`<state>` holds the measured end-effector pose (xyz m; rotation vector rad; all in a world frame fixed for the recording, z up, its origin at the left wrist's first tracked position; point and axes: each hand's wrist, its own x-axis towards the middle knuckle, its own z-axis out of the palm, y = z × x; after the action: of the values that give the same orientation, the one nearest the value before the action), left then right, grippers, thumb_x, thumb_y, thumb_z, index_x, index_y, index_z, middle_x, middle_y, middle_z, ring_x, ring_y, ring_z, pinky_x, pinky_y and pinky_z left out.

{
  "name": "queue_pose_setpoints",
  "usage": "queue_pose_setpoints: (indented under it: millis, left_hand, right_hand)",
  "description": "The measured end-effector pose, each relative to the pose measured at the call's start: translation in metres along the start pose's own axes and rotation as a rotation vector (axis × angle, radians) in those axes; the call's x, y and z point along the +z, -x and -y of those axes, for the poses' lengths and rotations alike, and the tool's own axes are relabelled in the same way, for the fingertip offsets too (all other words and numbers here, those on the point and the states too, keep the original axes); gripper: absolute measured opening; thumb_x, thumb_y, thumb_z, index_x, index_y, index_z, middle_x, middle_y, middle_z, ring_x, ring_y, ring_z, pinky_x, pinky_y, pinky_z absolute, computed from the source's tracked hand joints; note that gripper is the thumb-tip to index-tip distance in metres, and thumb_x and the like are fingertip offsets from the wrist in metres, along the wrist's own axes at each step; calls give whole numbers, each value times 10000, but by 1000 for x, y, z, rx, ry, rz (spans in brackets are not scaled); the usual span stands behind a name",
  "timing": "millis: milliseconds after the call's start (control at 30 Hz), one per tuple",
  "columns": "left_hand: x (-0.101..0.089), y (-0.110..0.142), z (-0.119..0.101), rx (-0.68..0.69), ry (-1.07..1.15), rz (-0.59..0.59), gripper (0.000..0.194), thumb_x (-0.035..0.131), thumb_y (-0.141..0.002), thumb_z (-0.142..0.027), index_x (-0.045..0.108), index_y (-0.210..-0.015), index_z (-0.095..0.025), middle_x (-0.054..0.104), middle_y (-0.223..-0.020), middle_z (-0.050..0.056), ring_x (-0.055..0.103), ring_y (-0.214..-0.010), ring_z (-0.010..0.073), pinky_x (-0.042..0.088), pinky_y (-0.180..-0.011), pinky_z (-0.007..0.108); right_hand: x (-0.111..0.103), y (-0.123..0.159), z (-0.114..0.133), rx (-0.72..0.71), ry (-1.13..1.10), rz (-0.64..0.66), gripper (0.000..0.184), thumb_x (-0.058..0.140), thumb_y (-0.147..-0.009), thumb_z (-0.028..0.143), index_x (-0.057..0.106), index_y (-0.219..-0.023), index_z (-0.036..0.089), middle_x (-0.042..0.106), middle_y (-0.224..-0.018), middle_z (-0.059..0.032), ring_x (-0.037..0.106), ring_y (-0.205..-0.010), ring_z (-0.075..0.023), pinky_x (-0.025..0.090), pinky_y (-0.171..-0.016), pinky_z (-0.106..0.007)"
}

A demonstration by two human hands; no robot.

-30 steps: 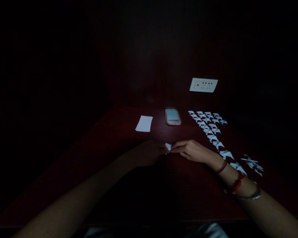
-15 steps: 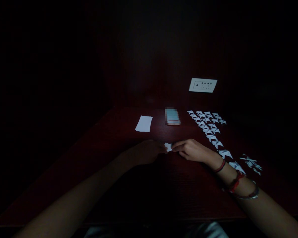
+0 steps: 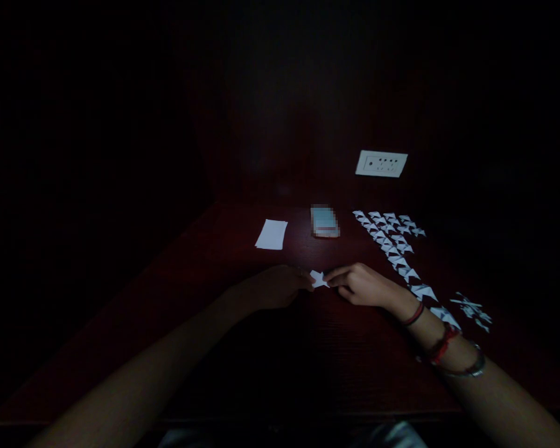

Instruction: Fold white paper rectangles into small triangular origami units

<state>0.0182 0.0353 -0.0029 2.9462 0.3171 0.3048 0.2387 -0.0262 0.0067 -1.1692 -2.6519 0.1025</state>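
A small folded piece of white paper (image 3: 319, 279) with pointed corners is between my two hands, just above or on the dark red table. My left hand (image 3: 287, 285) pinches its left end; that hand is in shadow. At its right end, the fingertips of my right hand (image 3: 359, 283) are closed on the paper. Bracelets circle my right wrist. To the right stand rows of several folded white paper pieces (image 3: 396, 254), the nearest partly behind my right forearm.
Beyond my left hand lies a stack of white paper sheets (image 3: 271, 234). A blurred, light-blue rectangular object (image 3: 325, 221) sits beside it. Thin paper scraps (image 3: 471, 310) lie at the right. A socket panel (image 3: 381, 163) is on the back wall. The table (image 3: 205, 379) is dimly lit.
More of the folded paper shows between my fingers, now with spread points. My right hand has shifted very slightly right. The other things stay in place.
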Motion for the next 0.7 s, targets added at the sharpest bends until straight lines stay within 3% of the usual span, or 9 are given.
queue_pose_setpoints:
  millis: [400, 700]
  left_hand:
    - [-2, 1, 0, -19, 57, -30, 339, 400, -696, -20, 513, -967, -188, 500, -1100, 12, 459, -1000, 133, 339, -884, 270]
    - [-1, -2, -7, 55, -13, 5, 462, 423, -718, -66, 432, -1151, -228, 449, -1169, 20, 393, -1079, 156, 300, -920, 293]
  right_hand:
    - [0, 2, -3, 21, -83, -104, 327, 400, -757, 97, 555, -1030, 187, 569, -1022, -34, 538, -903, -138, 421, -822, -276]
    - [9, -4, -9, 96, -224, -174, 238, 428, -797, 198, 567, -987, 164, 551, -954, -66, 514, -885, -144, 418, -790, -284]
